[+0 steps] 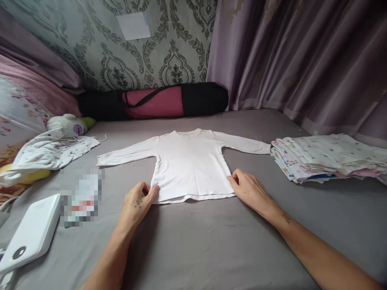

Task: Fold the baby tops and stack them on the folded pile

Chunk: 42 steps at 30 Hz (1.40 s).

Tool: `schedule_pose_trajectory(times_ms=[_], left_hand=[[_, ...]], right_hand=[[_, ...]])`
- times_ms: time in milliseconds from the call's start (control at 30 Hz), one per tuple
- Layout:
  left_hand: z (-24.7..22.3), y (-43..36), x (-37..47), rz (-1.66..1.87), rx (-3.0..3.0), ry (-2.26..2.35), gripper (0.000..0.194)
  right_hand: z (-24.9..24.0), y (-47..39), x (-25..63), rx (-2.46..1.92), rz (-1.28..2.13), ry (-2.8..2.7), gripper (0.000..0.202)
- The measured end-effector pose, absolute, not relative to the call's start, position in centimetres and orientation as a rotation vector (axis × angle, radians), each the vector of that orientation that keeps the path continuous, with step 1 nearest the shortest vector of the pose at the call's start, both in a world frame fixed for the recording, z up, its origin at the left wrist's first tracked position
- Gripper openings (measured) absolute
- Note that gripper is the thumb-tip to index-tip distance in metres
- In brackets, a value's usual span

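A small white long-sleeved shirt [190, 165] lies flat on the grey sheet [193, 241], its neckline away from me and both sleeves spread to the sides. At its lower left corner, my left hand [139, 202] pinches the edge between thumb and fingers. My right hand [249, 188] is closed on the lower right edge near the hem; some of its fingertips are hidden underneath. The right cuff reaches a stack of folded patterned cloths [329, 157].
On the left are a white power bank [30, 233], a blurred-out item [83, 199], a patterned drawstring bag [63, 151] and a plush toy [68, 125]. A black and maroon long bag [154, 100] lies along the wall. Purple curtains [272, 56] hang at right.
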<state>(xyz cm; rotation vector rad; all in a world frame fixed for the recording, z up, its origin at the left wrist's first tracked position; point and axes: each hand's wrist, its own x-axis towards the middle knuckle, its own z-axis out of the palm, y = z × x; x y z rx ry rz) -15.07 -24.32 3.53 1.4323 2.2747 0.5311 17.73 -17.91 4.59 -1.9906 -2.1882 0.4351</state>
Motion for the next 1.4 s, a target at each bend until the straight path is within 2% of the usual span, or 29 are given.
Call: schedule_pose_trajectory(times_ms=[233, 467, 700, 833, 933, 1067, 1233, 1400], left_hand=[[3.9, -24.7, -15.6, 0.61, 1.341, 2.177, 0.038], [4.7, -25.3, -16.4, 0.516, 1.393, 2.106, 0.041], [4.1, -25.2, -17.4, 0.563, 1.456, 2.033, 0.041], [3.8, -25.0, -17.3, 0.5, 1.478, 2.081, 0.039], [4.0, -24.9, -17.0, 0.435, 1.489, 2.114, 0.039], [4.5, -25.0, -16.6, 0.425, 1.489, 2.11, 0.039], [5.0, -25.1, -16.5, 0.467, 1.44, 2.086, 0.038], [4.9, -25.2, -16.9, 0.487, 1.453, 2.058, 0.037]], right_hand=[[4.6, -17.2, 18.9, -1.808, 0.799, -2.118, 0.023], [5.6, -17.5, 19.2, -1.765, 0.715, -2.384, 0.039], [6.4, -17.2, 19.9, -1.79, 0.8, -2.432, 0.045], [7.5, -16.5, 19.1, -1.819, 0.637, -2.619, 0.04], [7.6, -15.1, 16.7, -1.677, 0.465, -2.693, 0.036], [5.2, -11.3, 12.3, -1.328, 0.491, -2.611, 0.05], [1.2, -6.5, 9.8, -1.6, 0.468, -2.514, 0.072], [-0.1, -4.9, 10.5, -1.628, 0.279, -2.524, 0.075]])
